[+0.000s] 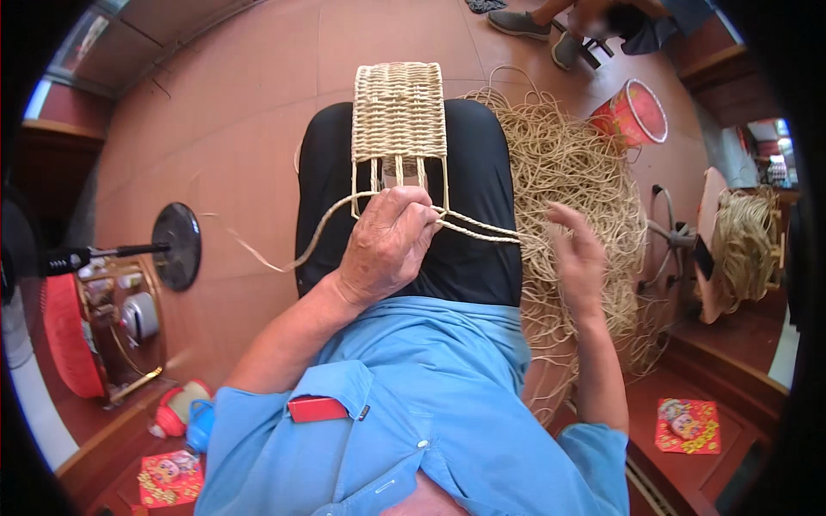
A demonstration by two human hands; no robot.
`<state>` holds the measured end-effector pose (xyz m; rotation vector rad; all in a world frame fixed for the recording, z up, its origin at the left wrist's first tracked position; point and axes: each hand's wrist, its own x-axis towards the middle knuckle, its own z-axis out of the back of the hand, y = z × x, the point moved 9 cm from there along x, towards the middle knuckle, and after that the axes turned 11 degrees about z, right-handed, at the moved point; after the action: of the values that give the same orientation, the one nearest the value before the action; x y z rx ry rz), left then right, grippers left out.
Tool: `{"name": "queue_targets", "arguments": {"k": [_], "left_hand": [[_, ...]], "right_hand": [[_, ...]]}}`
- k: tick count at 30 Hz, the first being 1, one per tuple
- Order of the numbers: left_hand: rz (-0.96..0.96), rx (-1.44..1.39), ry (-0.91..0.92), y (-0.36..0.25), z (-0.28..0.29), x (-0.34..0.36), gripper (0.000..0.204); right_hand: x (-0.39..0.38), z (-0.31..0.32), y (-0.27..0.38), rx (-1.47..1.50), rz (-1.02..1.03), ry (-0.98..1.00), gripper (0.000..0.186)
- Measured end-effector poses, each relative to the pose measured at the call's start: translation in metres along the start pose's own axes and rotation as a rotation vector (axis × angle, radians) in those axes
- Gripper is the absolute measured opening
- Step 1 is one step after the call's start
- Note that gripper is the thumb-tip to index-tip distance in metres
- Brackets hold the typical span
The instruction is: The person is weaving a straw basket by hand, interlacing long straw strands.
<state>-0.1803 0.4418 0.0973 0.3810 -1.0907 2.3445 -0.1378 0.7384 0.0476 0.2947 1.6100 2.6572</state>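
A floor (pixel 249 120) of smooth reddish-brown tiles fills the room, with dark wooden steps and ledges along its left and right edges; the person sits over it in a blue shirt and black trousers, and the work rests on their lap (pixel 482 232).

The woven panel (pixel 399 112) is a pale straw-coloured rectangle of tight, ribbed basketwork, lying lengthwise along the knees with its far end over the knee edge; at its near end bare upright stakes stick out unwoven. The left hand (pixel 385 245) sits at that near end, its fingers closed around the stakes and a pair of twisted cords (pixel 477 229) that run off to the right; one loose flat strand (pixel 267 258) trails left over the floor. The right hand (pixel 575 258) hovers just beside the right thigh, its fingers spread open and holding nothing, over a big tangled heap of straw cord (pixel 572 181) on the floor, wiry and looping.

Beyond the heap stands a red cylindrical tub (pixel 632 113) with a pale rim, tilted; further right a round frame holds another bundle of cord (pixel 747 241). At the floor's left edge sit a black fan (pixel 176 245) and a red ribbed basket (pixel 67 335). Two square red packets with yellow and pink pictures lie on the wooden ledges, one at lower left (pixel 170 478), one at lower right (pixel 687 426). Another person's shoes (pixel 538 30) show at the top edge.
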Motion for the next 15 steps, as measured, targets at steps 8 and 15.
{"name": "queue_targets", "arguments": {"k": [8,15], "left_hand": [[0.060,-0.033,-0.034,0.004,0.000,0.002,0.017],[0.172,0.009,-0.064,0.005,0.007,0.002,0.016]], "right_hand": [[0.022,-0.112,0.076,-0.126,0.281,0.263,0.022],[-0.024,0.078,-0.100,-0.448,-0.128,-0.137,0.020]]}}
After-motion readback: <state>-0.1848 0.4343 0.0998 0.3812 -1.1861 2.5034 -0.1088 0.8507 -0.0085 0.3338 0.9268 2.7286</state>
